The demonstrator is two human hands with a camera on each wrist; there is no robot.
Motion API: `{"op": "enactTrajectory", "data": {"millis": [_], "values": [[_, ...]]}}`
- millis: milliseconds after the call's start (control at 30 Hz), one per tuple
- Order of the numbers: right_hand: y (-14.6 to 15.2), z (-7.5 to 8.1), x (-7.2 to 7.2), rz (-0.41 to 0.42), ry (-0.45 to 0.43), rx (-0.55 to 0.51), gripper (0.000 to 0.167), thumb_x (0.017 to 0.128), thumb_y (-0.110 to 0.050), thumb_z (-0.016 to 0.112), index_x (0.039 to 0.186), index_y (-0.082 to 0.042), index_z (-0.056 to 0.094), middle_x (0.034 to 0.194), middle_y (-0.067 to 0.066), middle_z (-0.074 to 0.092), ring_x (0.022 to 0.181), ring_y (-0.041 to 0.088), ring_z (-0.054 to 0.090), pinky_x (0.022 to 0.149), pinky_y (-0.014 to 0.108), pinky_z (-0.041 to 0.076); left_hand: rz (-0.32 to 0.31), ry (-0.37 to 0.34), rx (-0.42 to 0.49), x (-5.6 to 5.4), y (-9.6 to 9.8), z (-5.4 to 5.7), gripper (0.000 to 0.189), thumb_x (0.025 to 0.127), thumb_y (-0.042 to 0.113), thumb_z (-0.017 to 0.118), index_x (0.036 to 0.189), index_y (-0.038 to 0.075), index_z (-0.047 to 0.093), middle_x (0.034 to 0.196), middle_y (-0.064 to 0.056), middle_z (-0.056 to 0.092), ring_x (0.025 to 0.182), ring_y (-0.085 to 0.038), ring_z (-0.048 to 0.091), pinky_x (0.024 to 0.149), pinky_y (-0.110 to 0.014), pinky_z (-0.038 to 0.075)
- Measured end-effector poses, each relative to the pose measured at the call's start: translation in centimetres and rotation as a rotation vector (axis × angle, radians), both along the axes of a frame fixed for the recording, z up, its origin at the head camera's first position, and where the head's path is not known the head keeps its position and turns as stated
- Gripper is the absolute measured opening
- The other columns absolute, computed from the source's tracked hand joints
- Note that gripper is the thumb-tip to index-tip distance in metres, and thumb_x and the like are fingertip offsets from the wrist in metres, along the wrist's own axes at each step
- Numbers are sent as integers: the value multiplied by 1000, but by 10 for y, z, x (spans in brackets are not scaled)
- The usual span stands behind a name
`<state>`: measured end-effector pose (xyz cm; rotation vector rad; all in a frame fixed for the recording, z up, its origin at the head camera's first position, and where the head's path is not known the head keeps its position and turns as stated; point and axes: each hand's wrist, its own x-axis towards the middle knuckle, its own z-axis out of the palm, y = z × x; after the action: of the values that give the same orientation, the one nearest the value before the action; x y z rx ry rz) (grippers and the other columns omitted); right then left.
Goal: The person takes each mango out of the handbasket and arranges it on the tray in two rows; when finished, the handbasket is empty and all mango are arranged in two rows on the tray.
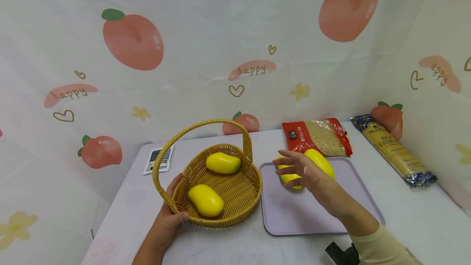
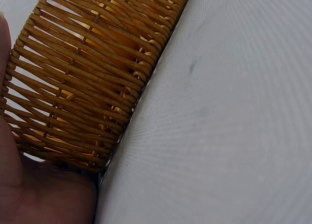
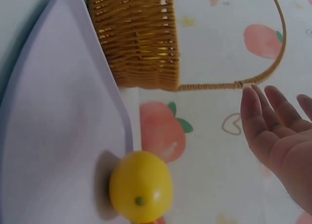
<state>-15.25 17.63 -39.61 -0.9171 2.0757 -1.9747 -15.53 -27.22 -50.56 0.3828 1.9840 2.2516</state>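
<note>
In the head view, my left hand grips the left side of a woven basket, thumb at its rim. The basket has a tall arched handle and stands on the table. Inside it lie two yellow mangoes, one at the back and another at the front left. My right hand is raised over a lilac tray with fingers spread, holding nothing. Two more mangoes lie on the tray, one behind the hand, the other partly hidden by its fingers. The right wrist view shows one mango apart from the hand.
Behind the tray lies a red bag of pale dry food. A long yellow pack with blue ends lies along the right wall. A small white packet is behind the basket at left. A black object sits by the right sleeve.
</note>
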Motion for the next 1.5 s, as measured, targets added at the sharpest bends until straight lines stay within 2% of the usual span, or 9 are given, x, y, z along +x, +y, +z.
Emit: {"op": "enactTrajectory", "data": {"millis": [167,367,600,733,933,1133,1267,1400,1500], "values": [[-8,-3,3,32,-22,-8,57,117,-41,33,168,-15,37,158,22,48,138,48,50,105,47,54,-6,0,12,0,0,0,113,92,17,90,176,28,15,178,-12,16,159,-27,28,118,-25,35],[-22,-10,4,98,-34,4,57,118,-38,33,169,-12,35,159,28,43,139,50,48,105,48,54,1,4,8,0,1,0,113,92,17,90,176,28,16,179,-11,16,159,-26,28,118,-24,34],[-40,-19,7,171,-79,41,57,118,-42,32,169,-16,36,161,19,45,140,48,46,106,51,53,8,-1,8,1,2,-1,112,92,19,90,176,28,16,179,-11,17,159,-26,29,118,-25,35],[-52,-22,8,210,-88,34,60,118,-45,32,169,-14,36,161,14,46,140,45,47,107,54,52,5,-4,16,1,3,0,112,92,19,91,176,29,16,178,-11,17,159,-27,29,118,-25,36],[-71,-21,8,270,-112,-9,64,118,-48,30,168,-10,34,161,17,46,141,46,46,108,58,50,6,1,18,1,3,1,113,92,20,91,176,28,16,178,-10,17,159,-27,28,118,-25,36],[-89,-20,0,285,-140,-29,71,116,-56,28,168,-7,33,160,19,45,141,44,49,108,61,50,23,1,-8,2,1,1,112,93,21,91,176,27,15,178,-9,19,158,-26,28,117,-24,36],[-100,-21,-8,276,-194,-28,74,116,-59,29,168,-7,32,161,18,45,142,38,50,110,56,49,20,1,-13,2,0,0,111,94,21,90,176,27,15,178,-8,18,158,-25,29,118,-25,35],[-113,-23,-17,252,-224,-1,75,115,-61,31,169,-9,31,160,14,47,142,38,51,110,51,51,14,4,-7,1,1,1,111,94,20,90,176,27,15,178,-9,18,159,-26,28,118,-25,35],[-126,-25,-23,232,-233,30,80,113,-65,33,169,-8,32,160,13,48,143,38,50,110,53,50,9,11,0,1,1,1,111,94,20,90,176,28,16,178,-11,19,158,-26,29,118,-26,37]]}}
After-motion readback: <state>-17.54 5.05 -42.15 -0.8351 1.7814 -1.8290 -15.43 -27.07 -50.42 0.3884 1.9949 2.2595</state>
